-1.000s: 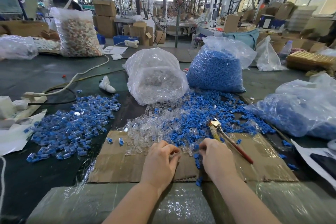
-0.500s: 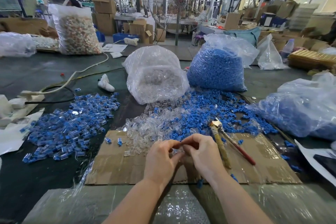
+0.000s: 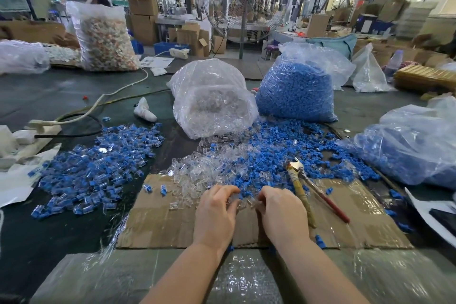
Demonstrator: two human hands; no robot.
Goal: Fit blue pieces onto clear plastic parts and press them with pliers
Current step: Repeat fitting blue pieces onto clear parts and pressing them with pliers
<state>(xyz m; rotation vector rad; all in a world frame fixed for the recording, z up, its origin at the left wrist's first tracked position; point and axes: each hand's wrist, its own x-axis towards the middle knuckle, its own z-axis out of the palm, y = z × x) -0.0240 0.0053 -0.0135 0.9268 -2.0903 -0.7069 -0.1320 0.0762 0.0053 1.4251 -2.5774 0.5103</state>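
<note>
Both hands down on the cardboard sheet (image 3: 158,224), knuckles up, fingers curled into the near edge of the parts heap. The left hand (image 3: 217,212) has its fingertips bent around what looks like a clear plastic part (image 3: 243,203), right between the two hands; whether the right hand (image 3: 281,212) actually pinches anything, I cannot tell, its fingertips are tucked under. Pliers (image 3: 304,187) lie just to the right of the right hand, untouched, long axis running away from the person, jaws at the far end, in the loose blue pieces (image 3: 271,155), handles trailing back toward the wrist.
</note>
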